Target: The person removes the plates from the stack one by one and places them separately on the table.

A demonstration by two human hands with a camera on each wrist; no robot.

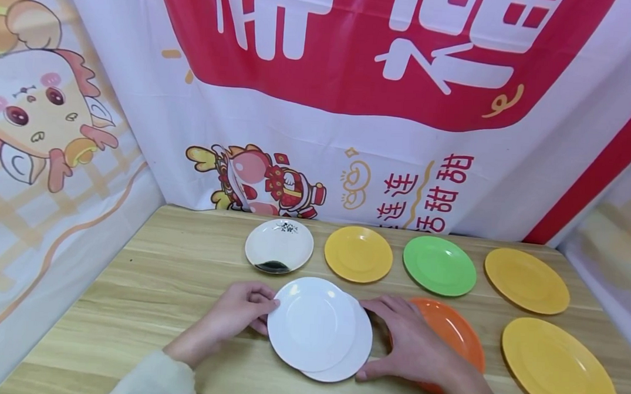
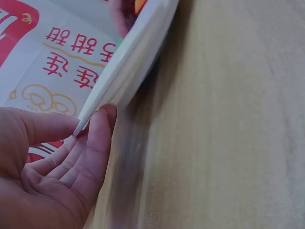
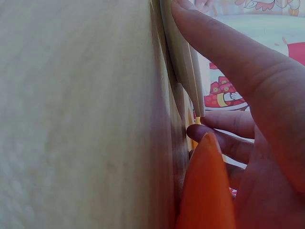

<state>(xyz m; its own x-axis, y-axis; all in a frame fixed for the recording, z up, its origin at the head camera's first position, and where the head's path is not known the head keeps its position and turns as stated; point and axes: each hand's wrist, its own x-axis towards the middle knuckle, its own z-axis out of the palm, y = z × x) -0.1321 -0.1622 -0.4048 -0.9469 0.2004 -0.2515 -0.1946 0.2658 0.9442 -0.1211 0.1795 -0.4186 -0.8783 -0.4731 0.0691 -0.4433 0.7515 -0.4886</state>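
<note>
Two white plates overlap at the front middle of the table. The upper white plate (image 1: 310, 326) lies offset to the left over the lower white plate (image 1: 359, 346). At the left edge my left hand (image 1: 242, 308) pinches the upper plate, thumb above and fingers underneath, as the left wrist view shows. On the other side my right hand (image 1: 409, 342) holds the lower plate's rim between its spread thumb and index finger. An orange plate (image 1: 454, 332) lies partly hidden under the right hand; its rim (image 3: 207, 186) shows close to the palm in the right wrist view.
Behind stand a white plate with a dark floral pattern (image 1: 279, 245), a yellow plate (image 1: 357, 254) and a green plate (image 1: 439, 266). Two yellow oval plates (image 1: 525, 281) lie at the right. Printed cloth (image 1: 350, 134) hangs along the table's back edge.
</note>
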